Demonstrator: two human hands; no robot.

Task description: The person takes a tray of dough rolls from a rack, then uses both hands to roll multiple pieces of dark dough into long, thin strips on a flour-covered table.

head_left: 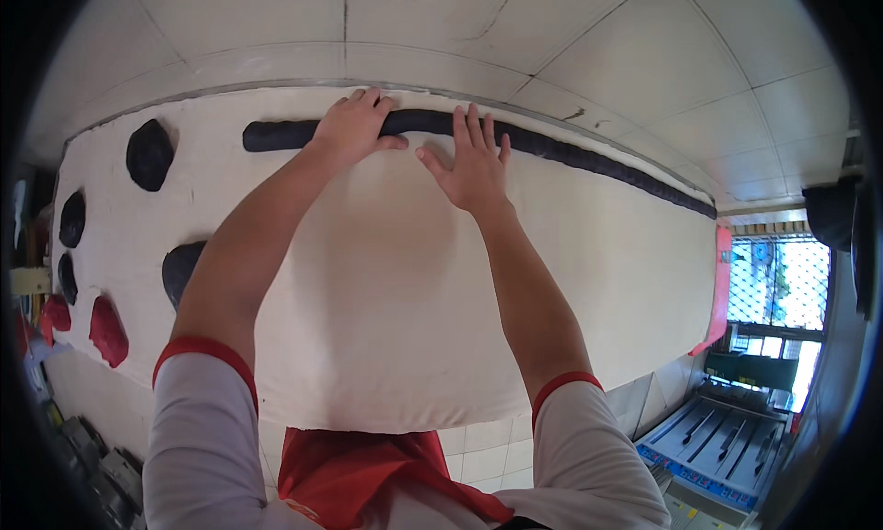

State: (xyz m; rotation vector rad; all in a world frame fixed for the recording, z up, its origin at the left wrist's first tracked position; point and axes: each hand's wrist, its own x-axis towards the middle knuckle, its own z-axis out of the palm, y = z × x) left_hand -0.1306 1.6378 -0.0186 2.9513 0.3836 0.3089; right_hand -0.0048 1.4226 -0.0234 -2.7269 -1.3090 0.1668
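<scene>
A long black roll, soft and dough-like [589, 160], lies along the far edge of a broad cream-coloured covering [386, 346]. My left hand [354, 130] is bent over the roll near its left end, fingers on the far side and thumb on the near side. To its right, my right hand [474, 162] rests with fingers spread across the top of the roll, the thumb pointing left onto the cream surface. The roll runs in one piece under both hands and bends down toward the right corner.
Several black lumps, one of them [150, 155] at the far left, and a red lump [108, 331] lie on the left side. A tiled wall [644, 70] rises behind the table. At the lower right stands a metal machine with slots [717, 443], below a latticed window [777, 282].
</scene>
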